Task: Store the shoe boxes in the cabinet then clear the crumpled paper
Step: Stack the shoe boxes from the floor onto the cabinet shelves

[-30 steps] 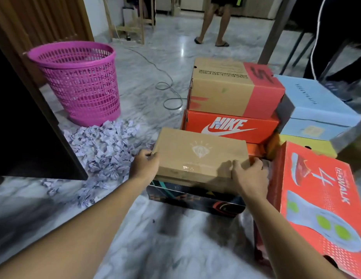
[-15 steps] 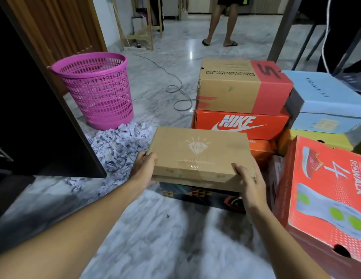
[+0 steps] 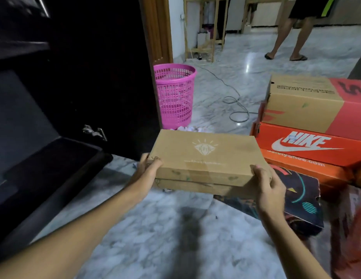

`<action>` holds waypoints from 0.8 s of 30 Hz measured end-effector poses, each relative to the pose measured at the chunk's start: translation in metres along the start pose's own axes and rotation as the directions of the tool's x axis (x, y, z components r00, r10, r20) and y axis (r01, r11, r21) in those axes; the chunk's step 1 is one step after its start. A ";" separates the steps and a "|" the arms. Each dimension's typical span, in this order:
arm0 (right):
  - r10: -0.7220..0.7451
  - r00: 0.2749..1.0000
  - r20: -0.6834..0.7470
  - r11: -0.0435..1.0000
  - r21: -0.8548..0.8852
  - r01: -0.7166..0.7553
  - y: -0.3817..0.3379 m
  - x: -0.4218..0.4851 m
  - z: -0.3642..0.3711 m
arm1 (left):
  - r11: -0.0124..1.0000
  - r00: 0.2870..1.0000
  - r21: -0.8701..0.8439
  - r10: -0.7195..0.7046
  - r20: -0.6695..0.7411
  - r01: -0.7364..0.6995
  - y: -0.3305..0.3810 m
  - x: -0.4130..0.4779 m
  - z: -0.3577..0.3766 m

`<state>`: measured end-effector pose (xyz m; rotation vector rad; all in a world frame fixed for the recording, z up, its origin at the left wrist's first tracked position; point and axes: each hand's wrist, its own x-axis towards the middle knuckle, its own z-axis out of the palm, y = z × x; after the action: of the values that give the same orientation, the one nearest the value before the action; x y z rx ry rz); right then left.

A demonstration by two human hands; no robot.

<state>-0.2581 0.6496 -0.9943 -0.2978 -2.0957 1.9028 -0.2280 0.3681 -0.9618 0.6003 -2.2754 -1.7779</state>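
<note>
A plain brown shoe box (image 3: 205, 158) with a white diamond logo hangs in the air above the marble floor, gripped at both ends. My left hand (image 3: 148, 166) holds its left end and my right hand (image 3: 270, 186) holds its right end. The dark cabinet (image 3: 54, 117) stands open at the left, its shelf level with the box. A black patterned box (image 3: 296, 200) lies on the floor under the right end. Behind it stack an orange Nike box (image 3: 308, 143) and a brown-and-red box (image 3: 308, 101). Crumpled paper (image 3: 193, 128) peeks out just beyond the held box.
A pink plastic basket (image 3: 175, 95) stands by the cabinet's open door (image 3: 107, 77). A grey cable (image 3: 234, 105) loops over the floor behind. Another person's legs (image 3: 290, 37) are at the back right. A red box edge (image 3: 355, 238) sits at the far right.
Both hands have lifted the brown box off the black patterned box and carried it left toward the cabinet. The view has swung left, bringing the cabinet interior into sight.
</note>
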 end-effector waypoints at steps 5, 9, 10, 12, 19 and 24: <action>-0.027 0.988 0.149 0.999 -0.019 0.030 -0.008 -0.033 0.061 | 0.993 0.986 -0.082 -0.099 -0.131 0.088 -0.030 -0.022 -0.077; -0.018 0.967 0.253 0.997 0.074 -0.001 -0.026 -0.062 0.125 | 0.999 0.958 -0.040 -0.027 -0.286 0.016 -0.029 -0.044 -0.137; -0.012 0.963 0.270 0.994 0.104 -0.016 -0.035 -0.071 0.144 | 0.999 0.937 -0.043 -0.012 -0.349 -0.003 -0.027 -0.049 -0.151; -0.005 0.947 0.322 0.986 0.161 -0.050 -0.055 -0.090 0.179 | 0.996 0.869 -0.083 -0.020 -0.495 -0.024 -0.026 -0.055 -0.181; -0.128 0.677 0.725 0.981 0.192 -0.021 -0.087 -0.147 0.268 | 0.993 0.622 -0.121 -0.088 -0.778 -0.010 -0.039 -0.077 -0.297; -0.094 0.461 0.882 0.993 0.117 -0.020 -0.082 -0.183 0.313 | 0.995 0.491 -0.095 -0.069 -0.869 -0.029 -0.051 -0.094 -0.345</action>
<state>-0.1934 0.2865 -0.9527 1.0339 -2.4619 2.4296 0.0017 0.0936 -0.9118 1.1787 -1.4250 -1.1094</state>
